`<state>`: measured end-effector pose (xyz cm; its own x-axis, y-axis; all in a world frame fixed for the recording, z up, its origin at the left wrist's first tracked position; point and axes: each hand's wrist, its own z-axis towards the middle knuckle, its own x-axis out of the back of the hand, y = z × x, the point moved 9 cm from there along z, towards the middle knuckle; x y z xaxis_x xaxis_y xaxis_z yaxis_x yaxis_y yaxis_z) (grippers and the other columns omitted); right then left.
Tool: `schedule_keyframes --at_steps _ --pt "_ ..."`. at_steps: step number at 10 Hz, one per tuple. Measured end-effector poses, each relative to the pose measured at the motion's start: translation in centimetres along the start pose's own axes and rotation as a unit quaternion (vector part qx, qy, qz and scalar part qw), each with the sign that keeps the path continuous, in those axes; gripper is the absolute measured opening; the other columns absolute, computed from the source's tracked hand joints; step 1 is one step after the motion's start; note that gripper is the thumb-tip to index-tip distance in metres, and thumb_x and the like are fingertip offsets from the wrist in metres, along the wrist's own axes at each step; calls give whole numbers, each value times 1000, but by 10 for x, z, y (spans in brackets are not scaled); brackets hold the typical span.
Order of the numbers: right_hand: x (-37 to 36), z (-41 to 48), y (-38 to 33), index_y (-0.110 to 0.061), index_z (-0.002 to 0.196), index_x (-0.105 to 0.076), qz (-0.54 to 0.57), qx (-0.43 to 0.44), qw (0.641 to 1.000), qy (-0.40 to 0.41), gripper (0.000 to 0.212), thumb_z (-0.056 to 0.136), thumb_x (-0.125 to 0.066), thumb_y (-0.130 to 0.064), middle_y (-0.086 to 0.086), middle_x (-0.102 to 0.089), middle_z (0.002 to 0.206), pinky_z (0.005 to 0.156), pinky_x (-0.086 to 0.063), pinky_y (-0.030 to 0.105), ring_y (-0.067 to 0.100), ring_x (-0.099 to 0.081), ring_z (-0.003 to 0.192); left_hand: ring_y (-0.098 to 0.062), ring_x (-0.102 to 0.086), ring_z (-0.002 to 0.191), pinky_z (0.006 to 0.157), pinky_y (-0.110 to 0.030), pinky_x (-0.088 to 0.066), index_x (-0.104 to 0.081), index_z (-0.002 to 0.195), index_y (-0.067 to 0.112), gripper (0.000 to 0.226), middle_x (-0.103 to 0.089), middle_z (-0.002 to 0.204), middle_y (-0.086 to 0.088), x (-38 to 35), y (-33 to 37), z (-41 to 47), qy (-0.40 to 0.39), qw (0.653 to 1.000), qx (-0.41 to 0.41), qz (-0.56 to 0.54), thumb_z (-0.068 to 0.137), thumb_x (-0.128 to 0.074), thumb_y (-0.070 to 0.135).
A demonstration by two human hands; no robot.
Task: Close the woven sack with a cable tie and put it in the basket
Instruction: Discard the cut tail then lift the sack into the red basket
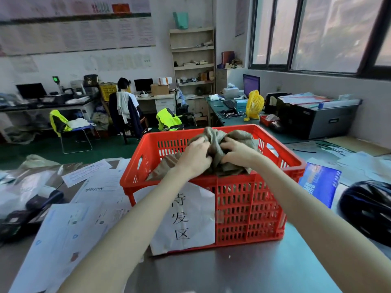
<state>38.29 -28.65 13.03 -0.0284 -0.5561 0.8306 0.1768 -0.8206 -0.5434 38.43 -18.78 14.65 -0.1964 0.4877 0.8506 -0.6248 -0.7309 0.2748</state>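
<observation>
A red plastic basket (249, 210) stands on the table in front of me, with a white paper sign taped to its front. Inside it sits a grey-brown woven sack (218, 140), its bunched mouth rising above the rim. My left hand (195, 156) grips the gathered fabric on the left side. My right hand (237, 153) clutches the same bunch from the right, close to the left hand. No cable tie is visible; the hands hide the neck of the sack.
Loose papers (80, 218) cover the table on the left. A black helmet (368, 210) and a blue booklet (319, 182) lie to the right of the basket. A person sits at a desk (127, 106) at the back. A yellow fan (255, 104) stands behind.
</observation>
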Motion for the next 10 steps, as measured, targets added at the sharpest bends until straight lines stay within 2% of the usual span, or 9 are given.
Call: schedule_keyframes --at_steps 1,3,4,5,6,7,8,9,10 --pt "-21 7 30 -14 70 -68 -110 -51 991 -63 17 79 -56 -6 4 -61 85 71 -41 25 22 -54 93 -33 -61 86 78 -40 -49 -56 60 15 30 -64 84 -17 -37 -27 -3 -163 985 56 20 86 -49 28" --pt "-42 6 48 -4 113 -63 -188 -129 958 -171 34 91 -42 -20 9 -60 125 94 -38 34 27 -54 114 -38 -52 115 93 -42 -40 -39 137 15 44 -53 126 -25 -72 -28 -28 -312 942 123 -8 100 -16 10" --pt "-44 -5 40 -10 92 -62 -202 -133 948 -208 31 93 -35 -24 8 -61 108 83 -35 31 21 -55 100 -38 -43 127 102 -44 -34 -18 150 30 54 -42 142 -24 -78 -26 -31 -361 927 102 16 99 -10 13" --pt "-38 -12 40 -21 60 -34 -96 -142 969 -177 31 91 -39 -23 -4 -40 66 70 -31 30 13 -38 64 -36 -54 106 80 -37 -38 -10 151 32 53 -54 114 -25 -77 -22 -30 -344 935 82 30 101 -10 16" --pt "-32 -13 50 -32 62 -36 -80 -139 978 -130 32 93 -44 -34 -12 -37 67 79 -29 32 14 -44 81 -27 -52 81 60 -34 -31 -52 131 23 48 -49 84 -11 -66 -22 -37 -309 946 82 48 100 -16 34" --pt "-27 -33 42 -14 60 -50 -68 -121 986 -87 37 91 -51 -35 -3 -46 62 65 -35 32 17 -46 67 -23 -38 59 56 -33 -24 -40 58 13 45 -36 58 -6 -45 -25 -46 -233 966 108 -36 96 -36 38" --pt "-16 -54 25 4 89 -66 -35 -95 994 -29 33 88 -53 -26 10 -59 72 61 -40 31 22 -52 68 -28 -44 60 60 -35 -34 -51 57 13 36 -50 59 -7 -22 -22 -59 -187 973 113 -69 91 -43 24" --pt "-7 -74 12 1 103 -68 -3 -68 997 24 28 88 -54 -19 19 -70 98 77 -51 37 31 -64 88 -27 -63 92 75 -26 -43 -73 103 11 32 -72 101 -8 6 -20 -74 -105 985 115 -70 94 -43 17" --pt "-9 -95 0 -13 108 -70 25 -52 998 29 27 90 -53 -20 13 -71 104 80 -53 38 30 -67 90 -22 -63 103 83 -24 -42 -72 108 10 31 -72 111 -8 26 -20 -94 -17 984 134 -115 96 -44 15"
